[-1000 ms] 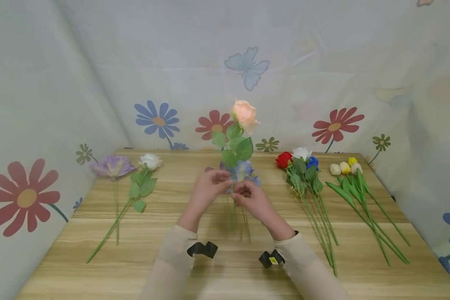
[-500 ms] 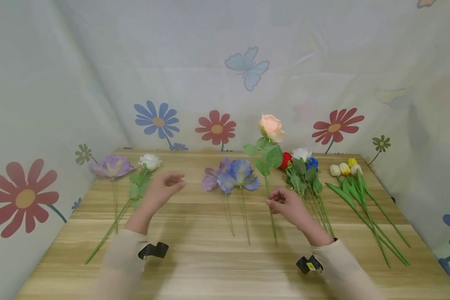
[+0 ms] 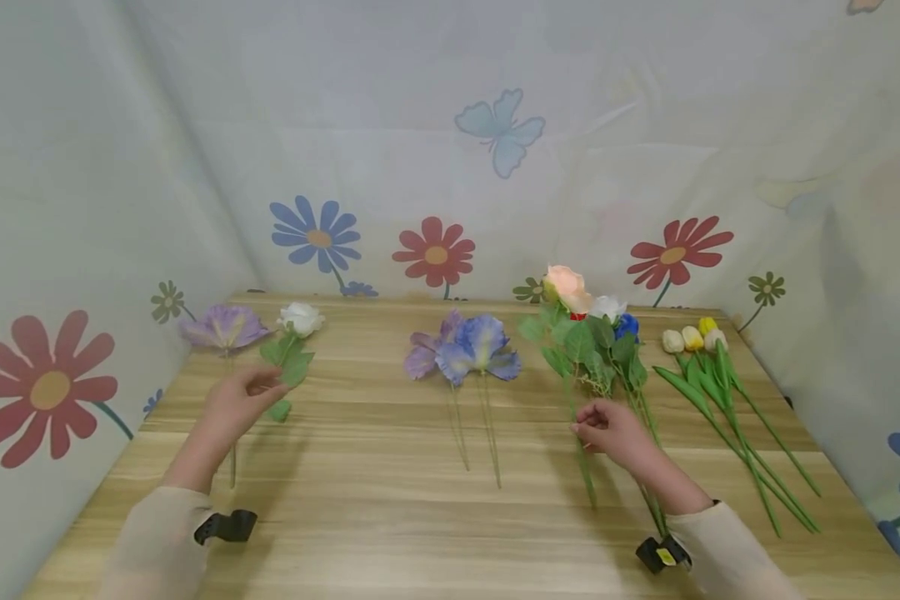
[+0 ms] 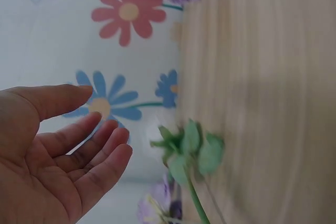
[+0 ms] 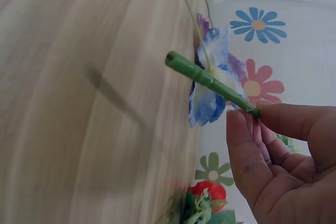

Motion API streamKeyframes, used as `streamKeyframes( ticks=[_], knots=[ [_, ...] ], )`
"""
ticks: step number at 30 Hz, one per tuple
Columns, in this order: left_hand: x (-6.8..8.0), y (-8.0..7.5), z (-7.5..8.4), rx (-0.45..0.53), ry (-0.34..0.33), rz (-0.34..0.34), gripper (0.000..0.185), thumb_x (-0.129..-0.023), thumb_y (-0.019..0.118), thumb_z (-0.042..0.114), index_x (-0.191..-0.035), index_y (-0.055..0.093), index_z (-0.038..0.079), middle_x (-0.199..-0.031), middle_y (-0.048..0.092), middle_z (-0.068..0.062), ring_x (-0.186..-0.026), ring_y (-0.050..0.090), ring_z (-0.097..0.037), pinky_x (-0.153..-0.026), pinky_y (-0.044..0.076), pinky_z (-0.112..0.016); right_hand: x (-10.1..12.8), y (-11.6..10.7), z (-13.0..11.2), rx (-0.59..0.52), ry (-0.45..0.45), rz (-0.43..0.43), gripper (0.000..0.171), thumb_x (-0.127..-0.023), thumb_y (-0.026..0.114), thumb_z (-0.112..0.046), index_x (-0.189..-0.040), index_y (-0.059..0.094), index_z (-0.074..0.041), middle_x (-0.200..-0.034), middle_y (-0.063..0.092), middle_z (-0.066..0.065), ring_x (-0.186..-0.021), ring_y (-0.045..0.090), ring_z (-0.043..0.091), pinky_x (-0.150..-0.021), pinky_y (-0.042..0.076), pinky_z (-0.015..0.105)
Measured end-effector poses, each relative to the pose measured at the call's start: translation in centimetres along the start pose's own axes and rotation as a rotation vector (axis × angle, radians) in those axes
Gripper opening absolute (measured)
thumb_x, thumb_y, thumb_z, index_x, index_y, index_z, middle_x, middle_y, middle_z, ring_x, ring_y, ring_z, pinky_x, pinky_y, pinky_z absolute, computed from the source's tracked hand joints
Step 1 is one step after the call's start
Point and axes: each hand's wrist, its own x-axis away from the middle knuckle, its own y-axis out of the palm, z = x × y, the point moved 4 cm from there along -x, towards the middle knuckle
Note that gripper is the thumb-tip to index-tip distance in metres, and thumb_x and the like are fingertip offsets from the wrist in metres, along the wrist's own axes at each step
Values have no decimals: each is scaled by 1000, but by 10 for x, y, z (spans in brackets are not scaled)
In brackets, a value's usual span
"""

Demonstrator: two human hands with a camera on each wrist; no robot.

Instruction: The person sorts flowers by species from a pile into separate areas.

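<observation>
- Peach rose [image 3: 567,286]: artificial, long green stem, leaning head-up over the bunch at the table's 2 o'clock; its stem runs down through the right hand toward 5 o'clock.
- Right hand [image 3: 613,425]: thumb and fingers pinch the stem partway down; the wrist view shows the cut stem end [image 5: 176,60] clear of the tabletop.
- Step in hand, as judged: laying the peach rose down onto the bunch; the next move calls for lowering the stem flat and letting go.
- Left hand [image 3: 234,402]: loose, fingers nearly straight, holding nothing, at 9 o'clock just short of the leaves of the white rose [image 3: 301,318].
- Rose bunch [image 3: 611,333]: white and blue heads show, with a trace of red, directly under the peach rose; crowded leaves may snag it.
- Purple-blue flowers [image 3: 465,343]: two stems at 12 o'clock, centre, well apart from both hands.
- Lilac flower [image 3: 225,327]: 10 o'clock, beside the white rose.
- Tulips [image 3: 692,337]: white and yellow, 3 o'clock, untouched.
- Wooden table [image 3: 420,517]: bears all of these.
</observation>
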Motion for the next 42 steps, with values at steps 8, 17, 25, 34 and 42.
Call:
streamKeyframes(
  ticks=[8,17,25,34,42],
  knots=[
    [7,-10,-46,-83,-64,-12,54,-106,54,25,-142,47,-15,-130,59,-39,-117,60,-54,-88,58,-56,13,-13,25,46,61,-45,24,-101,60,-6,-115,57,14,-98,67,19,-78,65,17,-68,61,33],
    [9,-22,-80,-129,-93,37,53,-103,57,20,-138,47,-19,-128,60,-42,-117,58,-59,-96,52,-65,23,-23,42,125,81,-46,17,-98,63,-3,-105,60,12,-89,66,14,-72,65,15,-61,59,28],
    [5,-26,-91,-156,-157,-1,54,-105,54,24,-136,48,-20,-128,59,-42,-118,55,-61,-98,49,-66,24,-24,52,132,122,-51,13,-97,63,-2,-101,61,10,-87,65,13,-70,63,15,-61,61,29],
    [-6,-24,-100,-153,-188,-9,50,-103,56,24,-129,57,-19,-118,67,-37,-114,60,-57,-101,48,-65,24,-20,51,305,84,-25,10,-95,66,-2,-97,65,7,-78,65,8,-63,60,14,-54,55,28],
    [-15,-20,-105,-26,-231,-7,40,-96,64,15,-113,65,-21,-69,72,-3,-64,62,-7,-60,54,-22,26,-15,44,423,48,19,9,-93,69,-3,-94,66,5,-73,64,4,-57,57,12,-52,49,26]
  ],
)
